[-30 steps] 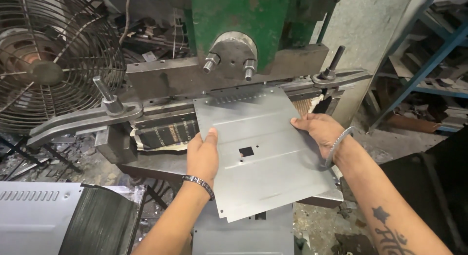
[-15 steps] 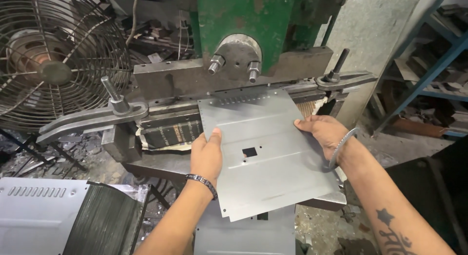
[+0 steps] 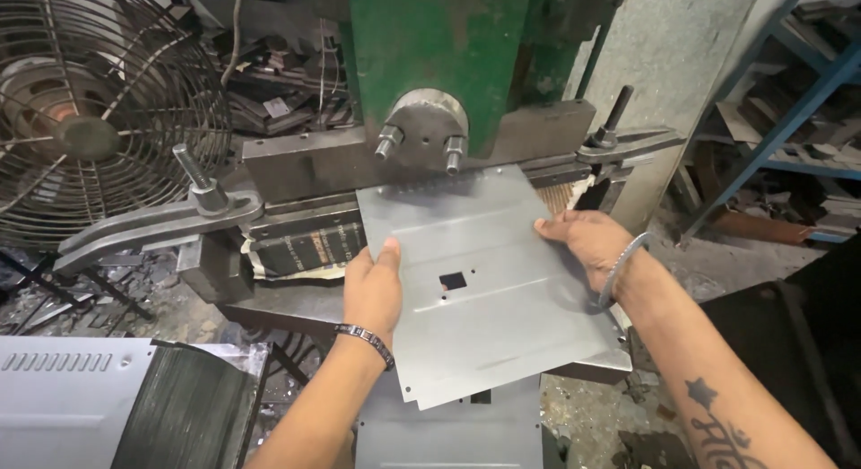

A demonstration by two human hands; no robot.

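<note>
Fingers of the left hand (image 3: 372,285) grip the left edge of a grey metal sheet (image 3: 484,281), thumb on top; the right hand (image 3: 587,240) clasps its right edge. The sheet lies tilted on the green press (image 3: 430,39) bed, its far edge under the ram, beside a wire-caged fan (image 3: 90,101).

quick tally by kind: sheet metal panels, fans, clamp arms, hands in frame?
Flat sheet panel held on the press bed by left hand and right hand: 1
Panel below the bed: 1
Stack of panels, lower left, sheets uncountable: 1
Wire-guard fan: 1
Clamp arms: 2
Hands: 2
Total: 8
</note>
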